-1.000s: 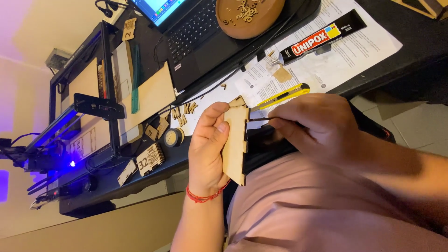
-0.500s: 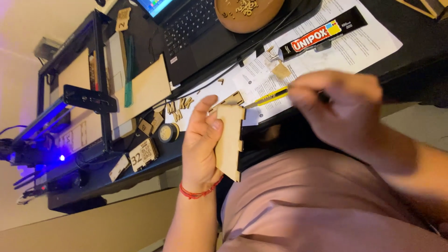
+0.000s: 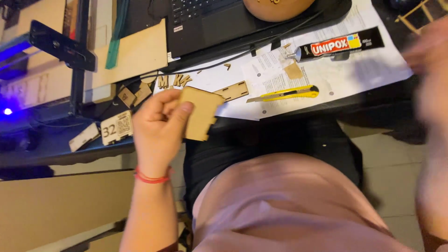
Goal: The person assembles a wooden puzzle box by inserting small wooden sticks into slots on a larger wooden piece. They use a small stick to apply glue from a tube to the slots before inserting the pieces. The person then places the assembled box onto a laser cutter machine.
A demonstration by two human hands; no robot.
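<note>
My left hand [image 3: 158, 126] grips a flat, notched plywood panel [image 3: 200, 114] above my lap, just off the edge of the black desk [image 3: 56, 149]. A red string bracelet circles that wrist. My right hand [image 3: 431, 74] is a blurred shape at the far right edge, lifted near the desk's corner; whether it holds anything cannot be made out. On the white paper sheets [image 3: 354, 74] lie a yellow utility knife [image 3: 284, 94], a black glue tube [image 3: 340, 44] and a slotted wooden strip [image 3: 232, 91].
A laptop [image 3: 205, 18] and a round wooden piece [image 3: 277, 7] sit at the back. A laser engraver frame [image 3: 60, 46] with a blue light stands at the left over plywood sheets [image 3: 135, 51]. Small wooden letters and tags [image 3: 116, 126] lie scattered beside it.
My right hand has left the panel and swung away to the right, now blurred. My left hand has turned the panel so that its flat face shows. The view has shifted.
</note>
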